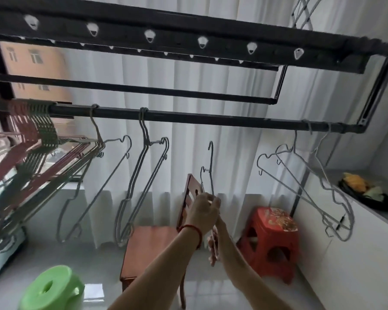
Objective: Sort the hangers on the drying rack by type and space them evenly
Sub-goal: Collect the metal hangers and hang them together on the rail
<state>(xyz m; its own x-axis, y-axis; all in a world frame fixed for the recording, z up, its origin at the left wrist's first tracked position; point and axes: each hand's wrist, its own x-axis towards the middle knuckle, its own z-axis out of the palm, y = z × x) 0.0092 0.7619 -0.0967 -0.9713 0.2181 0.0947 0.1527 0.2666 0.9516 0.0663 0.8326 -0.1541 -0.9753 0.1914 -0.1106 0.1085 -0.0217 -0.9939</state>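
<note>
The drying rack's front bar [188, 118] runs across the view above my hands. A tight bunch of red and green hangers [31, 139] hangs at its left end. Further right hang a single grey wire hanger [96, 130], then a pair of wire hangers [143, 130], and two more wire hangers [294, 144] near the right end. Between these groups, one wire hanger [211, 166] is off the bar with its hook below it. My left hand [203, 212], with a red wrist cord, grips its neck. My right hand [213, 251] is closed around its lower part.
A white curtain [233, 97] hangs behind the rack. Below stand a wooden chair [150, 245], a red plastic stool [271, 238] and a green stool [52, 289]. A ledge on the right holds a dark bag [367, 195]. Upper rack bars [166, 39] run overhead.
</note>
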